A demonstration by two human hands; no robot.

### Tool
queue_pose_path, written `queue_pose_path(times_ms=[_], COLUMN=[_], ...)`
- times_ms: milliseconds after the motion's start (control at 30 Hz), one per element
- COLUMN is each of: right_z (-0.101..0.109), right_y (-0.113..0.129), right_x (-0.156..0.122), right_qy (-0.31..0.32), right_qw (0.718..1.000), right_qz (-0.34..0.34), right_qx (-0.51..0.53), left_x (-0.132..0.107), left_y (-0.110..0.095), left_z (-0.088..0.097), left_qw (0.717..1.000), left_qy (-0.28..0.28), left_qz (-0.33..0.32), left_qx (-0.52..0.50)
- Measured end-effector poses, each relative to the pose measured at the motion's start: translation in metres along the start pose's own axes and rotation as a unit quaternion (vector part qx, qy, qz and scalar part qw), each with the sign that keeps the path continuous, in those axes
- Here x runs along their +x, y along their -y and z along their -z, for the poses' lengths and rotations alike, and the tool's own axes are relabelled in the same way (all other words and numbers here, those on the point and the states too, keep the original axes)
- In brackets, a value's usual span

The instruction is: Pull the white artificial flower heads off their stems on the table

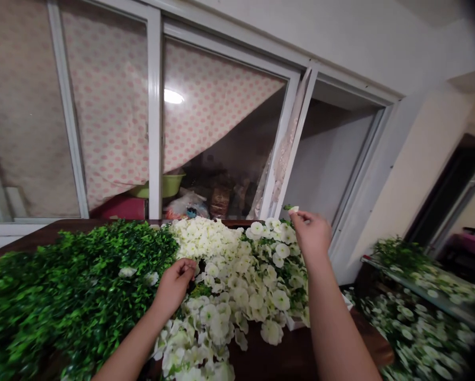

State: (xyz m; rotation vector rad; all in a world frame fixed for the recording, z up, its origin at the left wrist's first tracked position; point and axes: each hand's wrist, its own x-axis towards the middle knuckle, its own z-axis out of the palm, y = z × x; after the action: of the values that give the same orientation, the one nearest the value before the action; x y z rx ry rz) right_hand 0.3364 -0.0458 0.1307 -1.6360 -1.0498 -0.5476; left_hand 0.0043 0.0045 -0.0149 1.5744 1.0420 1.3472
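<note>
White artificial flowers (257, 286) lie heaped across the middle of a dark brown table (272, 360). To their left spreads a thick mass of green artificial leaves (82, 280), with a few white blossoms on it. My left hand (177, 283) is at the border between leaves and flowers, its fingers curled together; what they pinch, if anything, is hidden. Above the right side of the heap, my right hand (311, 230) pinches a small white flower (293, 210) with a bit of green between thumb and fingers.
A sliding window (155, 116) with a dotted curtain (114, 121) stands behind the table. Through the glass a green basin (172, 185) and bags show. More white flowers (412, 323) and greenery are at lower right, around a glass-topped surface.
</note>
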Motion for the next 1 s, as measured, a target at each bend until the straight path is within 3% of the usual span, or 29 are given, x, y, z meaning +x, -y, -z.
queue_pose_path(times_ms=[167, 500, 867, 1000], right_z=[-0.004, -0.014, -0.016, -0.009], right_y=[-0.010, -0.008, -0.012, -0.003], right_x=[0.013, 0.005, 0.000, -0.012], right_qy=[0.059, 0.139, 0.088, -0.010], right_qw=[0.988, 0.974, 0.991, 0.999], right_qz=[-0.012, -0.027, -0.064, -0.045], right_qx=[-0.140, -0.176, -0.073, 0.000], left_x=[-0.001, -0.004, -0.003, -0.003], left_y=[0.004, 0.003, 0.008, 0.009], left_z=[0.001, 0.002, 0.004, 0.003], left_qw=[1.000, 1.000, 0.998, 0.997], left_qy=[-0.002, 0.000, 0.011, 0.014], left_qz=[-0.010, -0.011, -0.036, -0.035], left_qx=[0.007, 0.024, 0.045, 0.062])
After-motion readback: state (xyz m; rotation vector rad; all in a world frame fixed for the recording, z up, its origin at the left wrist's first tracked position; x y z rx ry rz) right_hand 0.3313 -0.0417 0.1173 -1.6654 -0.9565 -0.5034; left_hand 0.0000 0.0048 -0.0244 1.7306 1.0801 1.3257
